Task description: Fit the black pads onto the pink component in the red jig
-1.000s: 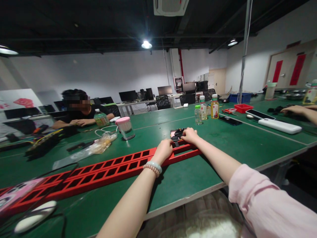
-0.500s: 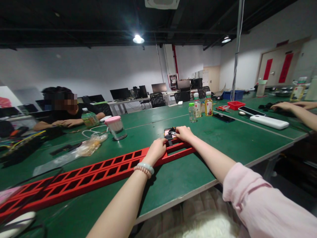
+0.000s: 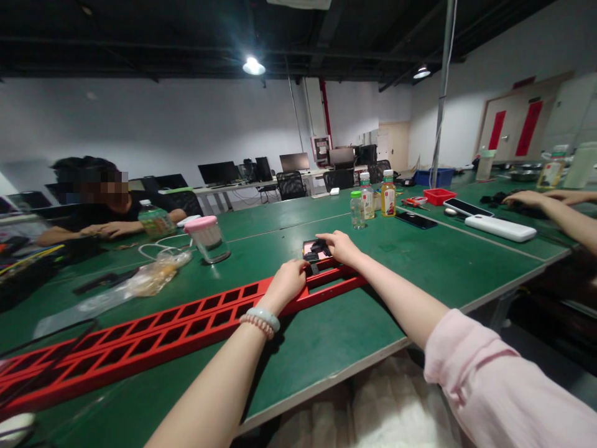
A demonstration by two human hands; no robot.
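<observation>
A long red slotted frame (image 3: 186,325) lies slantwise across the green table. My left hand (image 3: 290,278), with a bracelet at the wrist, is on the frame near its right end, its fingers curled down at the far edge; their tips are partly hidden. My right hand (image 3: 344,247) is just to the right, with the fingers closed on a small black part (image 3: 328,244). In front of both hands lies a small dark-edged box (image 3: 309,250) with a pinkish inside and black pieces in it.
A pink-lidded cup (image 3: 205,239) and a plastic bag (image 3: 153,277) are at the left. Several bottles (image 3: 388,196), a dark phone (image 3: 416,220), a white oblong case (image 3: 501,228) and a red tray (image 3: 439,196) stand farther right. A person (image 3: 102,205) sits across; another person's hands (image 3: 527,199) are at right.
My right fingers have shifted slightly over the black pieces, and a light-coloured bit seen at their tips no longer shows. My left hand keeps its place on the frame. The whole view has turned slightly.
</observation>
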